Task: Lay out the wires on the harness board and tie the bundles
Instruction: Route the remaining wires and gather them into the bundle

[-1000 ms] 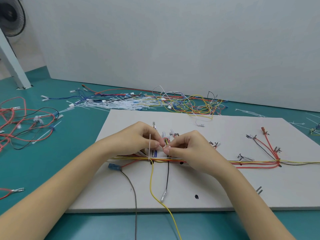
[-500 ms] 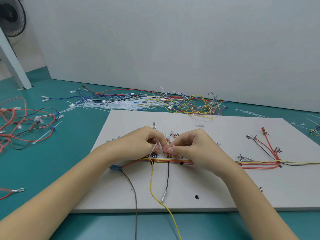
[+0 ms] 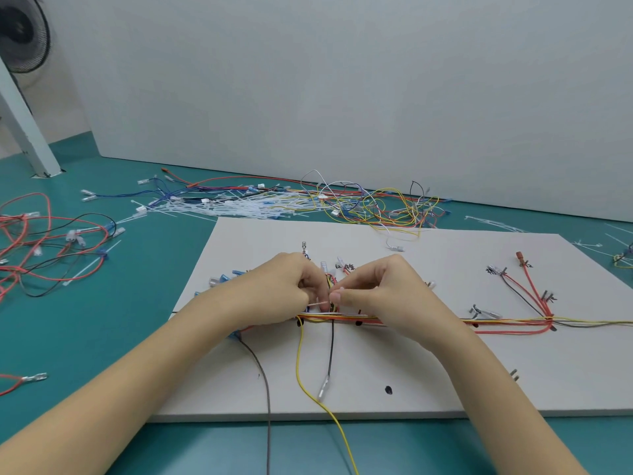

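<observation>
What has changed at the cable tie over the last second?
The white cable tie, upright in the left hand a second ago, has tipped over and now lies nearly flat just above the wire bundle. Both hands still pinch at that spot, the right hand barely shifted. The harness board and the hanging yellow wire stayed put.

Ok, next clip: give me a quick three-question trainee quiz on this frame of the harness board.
1. True or false: the yellow wire runs off the near edge of the harness board.
2. What do the left hand and right hand pinch between them? A) white cable tie B) red connector C) scissors
3. Fill in: the spare cable ties lie in a pile ___ the board.

Key: 1 true; 2 A; 3 beyond (far side).
</observation>
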Available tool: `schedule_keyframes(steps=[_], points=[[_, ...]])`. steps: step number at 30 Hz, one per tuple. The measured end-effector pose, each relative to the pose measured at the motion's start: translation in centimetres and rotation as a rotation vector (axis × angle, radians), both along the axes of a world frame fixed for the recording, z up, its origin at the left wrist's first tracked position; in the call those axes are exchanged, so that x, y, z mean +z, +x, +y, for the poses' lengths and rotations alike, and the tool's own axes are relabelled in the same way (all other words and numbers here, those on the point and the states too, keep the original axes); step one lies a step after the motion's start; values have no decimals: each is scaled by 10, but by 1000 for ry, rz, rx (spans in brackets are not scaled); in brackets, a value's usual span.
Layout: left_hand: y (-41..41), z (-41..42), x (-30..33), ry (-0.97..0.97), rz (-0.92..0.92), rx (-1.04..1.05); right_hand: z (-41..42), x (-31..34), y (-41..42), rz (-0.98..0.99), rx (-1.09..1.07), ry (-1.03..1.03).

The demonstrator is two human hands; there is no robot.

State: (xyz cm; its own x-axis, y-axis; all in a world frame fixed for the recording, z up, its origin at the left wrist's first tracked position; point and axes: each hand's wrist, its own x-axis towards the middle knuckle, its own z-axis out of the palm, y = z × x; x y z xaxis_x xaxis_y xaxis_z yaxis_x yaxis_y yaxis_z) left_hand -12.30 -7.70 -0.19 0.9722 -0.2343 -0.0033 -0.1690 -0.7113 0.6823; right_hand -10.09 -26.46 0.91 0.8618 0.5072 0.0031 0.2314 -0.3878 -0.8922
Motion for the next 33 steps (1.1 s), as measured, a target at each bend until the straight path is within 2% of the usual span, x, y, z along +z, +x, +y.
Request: schedule_keyframes(steps=[3,8,19,27,33], points=[[-2,-1,-1,-6,-29,10,4,-2,2,-34,-64,89],[0,3,-3,-256,-25,60,9,-8,-1,-75,-134,121],[5,7,-6,-301,-105,81,8,-9,0,-91,-125,135],[5,6,-7,-354,-103,170,5,-12,6,-193,-142,27],[5,1,-11,-429,-117,180,5,-15,8,-109,-149,101]])
